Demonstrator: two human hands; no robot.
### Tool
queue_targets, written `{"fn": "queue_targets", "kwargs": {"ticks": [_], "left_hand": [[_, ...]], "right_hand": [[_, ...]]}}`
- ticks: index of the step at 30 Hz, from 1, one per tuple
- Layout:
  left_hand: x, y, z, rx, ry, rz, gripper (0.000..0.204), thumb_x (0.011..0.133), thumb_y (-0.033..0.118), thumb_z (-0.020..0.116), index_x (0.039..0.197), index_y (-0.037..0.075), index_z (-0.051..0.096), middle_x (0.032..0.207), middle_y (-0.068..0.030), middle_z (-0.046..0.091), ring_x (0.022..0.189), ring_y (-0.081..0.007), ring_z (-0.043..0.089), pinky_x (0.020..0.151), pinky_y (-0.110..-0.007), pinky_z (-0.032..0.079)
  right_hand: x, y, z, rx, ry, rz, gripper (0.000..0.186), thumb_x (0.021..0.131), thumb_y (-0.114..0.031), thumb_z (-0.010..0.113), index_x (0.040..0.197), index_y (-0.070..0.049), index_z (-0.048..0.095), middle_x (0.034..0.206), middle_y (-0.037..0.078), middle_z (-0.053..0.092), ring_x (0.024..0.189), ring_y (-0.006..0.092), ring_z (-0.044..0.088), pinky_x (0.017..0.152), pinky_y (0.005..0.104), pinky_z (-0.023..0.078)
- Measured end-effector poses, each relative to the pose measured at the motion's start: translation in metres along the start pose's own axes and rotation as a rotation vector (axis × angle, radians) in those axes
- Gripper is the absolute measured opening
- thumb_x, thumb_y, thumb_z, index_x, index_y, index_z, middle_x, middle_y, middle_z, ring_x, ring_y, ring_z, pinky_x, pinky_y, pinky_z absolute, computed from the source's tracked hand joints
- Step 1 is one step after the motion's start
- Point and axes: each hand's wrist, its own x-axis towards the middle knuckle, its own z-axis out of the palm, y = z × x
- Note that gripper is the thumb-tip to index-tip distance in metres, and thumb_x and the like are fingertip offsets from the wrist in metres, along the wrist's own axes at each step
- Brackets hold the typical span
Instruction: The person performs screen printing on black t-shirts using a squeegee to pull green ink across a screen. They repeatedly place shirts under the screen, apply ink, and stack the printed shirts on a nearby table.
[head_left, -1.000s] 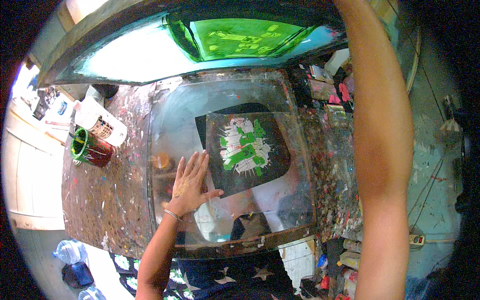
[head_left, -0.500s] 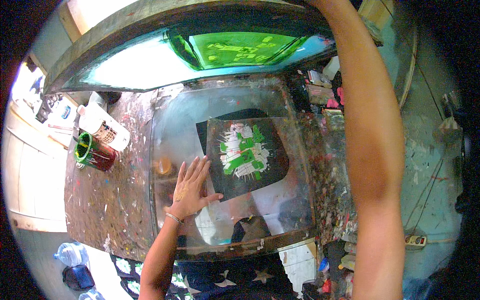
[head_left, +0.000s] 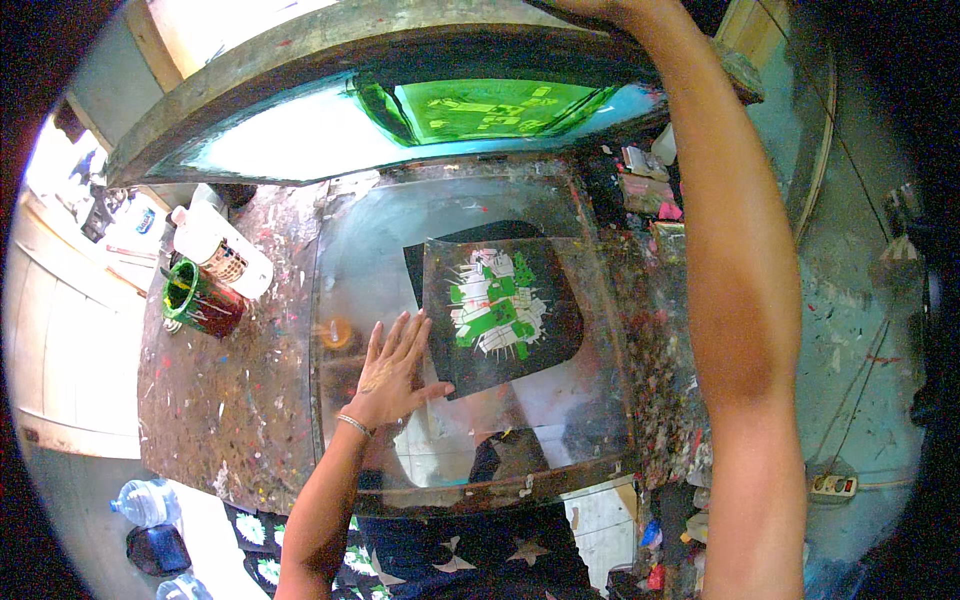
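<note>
The left forearm [head_left: 324,500] is slanting up from the lower edge, and the left hand [head_left: 390,378] is lying palm down, its fingers [head_left: 415,338] pointing forward, slightly parted, and its thumb [head_left: 434,391] jutting rightward. The right arm [head_left: 748,320] is stretching far forward, its forearm leaning inward; the right hand [head_left: 597,8] is showing only partly at the top edge, its grip unclear.

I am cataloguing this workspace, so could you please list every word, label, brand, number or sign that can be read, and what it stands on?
No text can be read.
White bottle: dark printed marks, too small and blurred to read.
White packet: blue mark, too small and blurred to read.
Black piece: green-and-white print, no readable words.
Raised green panel: blocky shapes, no readable words.
</note>
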Motion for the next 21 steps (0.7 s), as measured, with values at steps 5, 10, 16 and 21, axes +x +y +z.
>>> {"fn": "queue_targets", "kwargs": {"ticks": [5, 10, 16, 21], "left_hand": [[-0.004, -0.002, -0.008, -0.181, 0.111, 0.026, 0.095, 0.093, 0.063, 0.059, 0.162, 0.006, 0.027, 0.169, -0.0145, 0.024, 0.159, -0.0294, 0.013, 0.128, -0.052, 0.005], [0.022, 0.086, -0.033, -0.648, 0.109, -0.174, 0.064, 0.101, 0.032, 0.061, 0.155, 0.004, 0.040, 0.163, -0.0185, 0.036, 0.151, -0.0342, 0.033, 0.123, -0.045, 0.025], [0.051, 0.188, -0.074, -1.376, 0.267, 0.027, 0.082, 0.098, 0.029, 0.071, 0.158, -0.005, 0.028, 0.160, -0.0268, 0.037, 0.145, -0.0273, 0.041, 0.120, -0.041, 0.032], [-0.023, 0.068, -0.203, -0.172, 0.653, -0.205, 0.102, 0.069, 0.030, 0.090, 0.148, -0.001, 0.034, 0.151, -0.0242, 0.039, 0.141, -0.0345, 0.039, 0.117, -0.046, 0.031]], "right_hand": [[-0.009, -0.007, -0.006, 0.047, 0.004, 0.086, 0.085, 0.088, -0.072, 0.053, 0.098, 0.009, 0.075, 0.111, 0.036, 0.069, 0.105, 0.0454, 0.069, 0.097, 0.0471, 0.051], [-0.021, -0.014, -0.015, 0.059, -0.026, 0.131, 0.083, 0.087, -0.070, 0.056, 0.104, 0.009, 0.074, 0.113, 0.034, 0.069, 0.108, 0.0444, 0.069, 0.096, 0.0469, 0.052], [-0.029, -0.017, 0.010, -0.117, 0.123, -0.028, 0.082, 0.087, -0.077, 0.052, 0.092, 0.001, 0.076, 0.098, 0.030, 0.072, 0.096, 0.0448, 0.070, 0.090, 0.0502, 0.055], [-0.125, -0.026, 0.062, -0.100, 0.208, -0.041, 0.068, 0.086, -0.069, 0.062, 0.101, -0.003, 0.070, 0.089, 0.022, 0.072, 0.089, 0.0377, 0.072, 0.077, 0.0520, 0.055]]}}
